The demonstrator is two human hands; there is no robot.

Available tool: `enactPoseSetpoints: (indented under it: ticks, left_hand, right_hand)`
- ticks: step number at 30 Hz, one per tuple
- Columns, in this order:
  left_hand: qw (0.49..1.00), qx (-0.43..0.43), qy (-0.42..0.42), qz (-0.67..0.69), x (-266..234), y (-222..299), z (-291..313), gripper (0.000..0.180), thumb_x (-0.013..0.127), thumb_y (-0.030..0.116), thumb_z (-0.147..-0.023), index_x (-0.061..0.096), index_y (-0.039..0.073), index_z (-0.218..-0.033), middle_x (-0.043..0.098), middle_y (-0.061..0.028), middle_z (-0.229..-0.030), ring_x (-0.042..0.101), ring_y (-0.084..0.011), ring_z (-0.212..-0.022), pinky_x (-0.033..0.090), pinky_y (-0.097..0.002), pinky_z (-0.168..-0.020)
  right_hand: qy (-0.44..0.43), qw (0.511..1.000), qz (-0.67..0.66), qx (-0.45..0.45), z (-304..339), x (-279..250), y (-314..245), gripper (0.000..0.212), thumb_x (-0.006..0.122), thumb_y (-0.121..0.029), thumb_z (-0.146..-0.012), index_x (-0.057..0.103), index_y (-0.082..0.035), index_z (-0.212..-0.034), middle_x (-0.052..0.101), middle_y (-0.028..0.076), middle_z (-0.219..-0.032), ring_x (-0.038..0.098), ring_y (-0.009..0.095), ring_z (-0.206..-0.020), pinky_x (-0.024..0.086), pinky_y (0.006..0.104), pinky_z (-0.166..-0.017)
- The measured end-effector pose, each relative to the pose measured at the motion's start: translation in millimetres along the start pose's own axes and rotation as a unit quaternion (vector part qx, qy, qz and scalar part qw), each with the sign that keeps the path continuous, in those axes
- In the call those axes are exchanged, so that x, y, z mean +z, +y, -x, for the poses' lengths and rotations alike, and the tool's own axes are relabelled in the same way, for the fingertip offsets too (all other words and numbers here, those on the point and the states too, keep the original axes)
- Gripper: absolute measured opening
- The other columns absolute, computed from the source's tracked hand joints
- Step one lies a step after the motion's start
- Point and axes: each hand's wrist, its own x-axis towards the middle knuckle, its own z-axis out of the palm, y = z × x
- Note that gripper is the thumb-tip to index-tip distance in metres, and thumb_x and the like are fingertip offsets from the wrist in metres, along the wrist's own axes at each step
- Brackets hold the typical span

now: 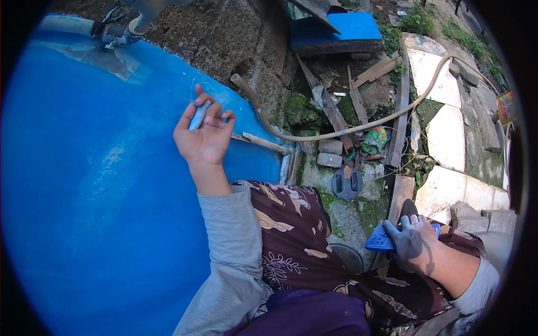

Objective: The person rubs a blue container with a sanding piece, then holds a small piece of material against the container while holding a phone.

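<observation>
My left hand [206,139] is raised over a broad blue surface [123,235], palm turned up. Its thumb and fingers close on a small oblong pale blue-grey piece [199,115]; what the piece is made of I cannot make out. On the right, over my thigh in dark patterned trousers [291,224], my right hand [413,246] lies across a blue phone [380,241] and grips it. Round lenses show at the phone's left end. Grey dust or paste coats the back of this hand and its fingers.
A tan hose [342,134] curves from the blue surface's edge across the ground to the right. Beyond it lie wooden planks [328,106], bricks [329,153] and a blue-topped slab [353,28]. Pipes [120,33] cross the upper left. Pale paving slabs [445,134] line the right.
</observation>
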Motion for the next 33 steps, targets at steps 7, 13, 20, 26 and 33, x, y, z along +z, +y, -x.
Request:
enactPoseSetpoints:
  ticks: [7, 13, 20, 26, 33]
  left_hand:
    - [0.999, -0.004, 0.039, 0.014, -1.5, -7.5, -0.5, 0.036, 0.036, 0.017, -0.095, 0.054, 0.008, -0.125, 0.053, 0.0007, -0.088, 0.038, -0.0128, -0.060, 0.030, -0.0336, -0.071]
    - [1.000, -0.009, 0.009, 0.009, -1.4, -1.3, -2.5, 0.036, 0.036, 0.016, -0.095, 0.055, 0.008, -0.124, 0.053, 0.0009, -0.088, 0.038, -0.0128, -0.060, 0.031, -0.0340, -0.071]
    - [0.999, 0.031, -0.012, -0.019, 2.5, 0.7, 3.8, 0.036, 0.036, 0.016, -0.095, 0.053, 0.006, -0.125, 0.053, 0.0005, -0.088, 0.039, -0.0125, -0.059, 0.030, -0.0341, -0.072]
    - [0.999, -0.015, 0.024, -0.015, -2.6, -9.9, -6.2, 0.038, 0.036, 0.016, -0.095, 0.052, 0.007, -0.128, 0.054, 0.0009, -0.089, 0.039, -0.0117, -0.058, 0.030, -0.0339, -0.073]
    - [0.999, 0.019, -0.014, -0.037, -1.5, 1.6, 0.3, 0.039, 0.036, 0.016, -0.095, 0.051, 0.007, -0.130, 0.055, 0.0021, -0.090, 0.039, -0.0116, -0.059, 0.030, -0.0338, -0.072]
  right_hand:
    - [-0.029, 0.999, -0.010, 0.012, 2.7, -8.7, -2.9, 0.059, 0.054, -0.020, -0.083, 0.046, -0.002, -0.139, 0.057, 0.023, -0.112, 0.057, 0.034, -0.105, 0.041, 0.0400, -0.091]
    - [-0.032, 0.999, -0.004, 0.001, -4.3, 7.5, 2.7, 0.066, 0.060, -0.025, -0.080, 0.044, -0.004, -0.141, 0.057, 0.024, -0.115, 0.055, 0.035, -0.110, 0.041, 0.0413, -0.095]
    - [-0.034, 0.999, 0.000, 0.001, 0.7, -6.5, -1.6, 0.062, 0.056, -0.021, -0.081, 0.045, -0.001, -0.139, 0.057, 0.024, -0.113, 0.056, 0.035, -0.106, 0.040, 0.0410, -0.094]
    - [-0.042, 0.999, -0.013, 0.004, 1.7, -5.8, -0.1, 0.063, 0.057, -0.020, -0.081, 0.044, 0.000, -0.139, 0.057, 0.026, -0.117, 0.056, 0.036, -0.109, 0.040, 0.0417, -0.096]
    - [-0.038, 0.999, -0.019, 0.021, -0.6, -2.9, -1.4, 0.068, 0.060, -0.025, -0.079, 0.044, -0.007, -0.142, 0.057, 0.025, -0.116, 0.055, 0.037, -0.113, 0.041, 0.0432, -0.098]
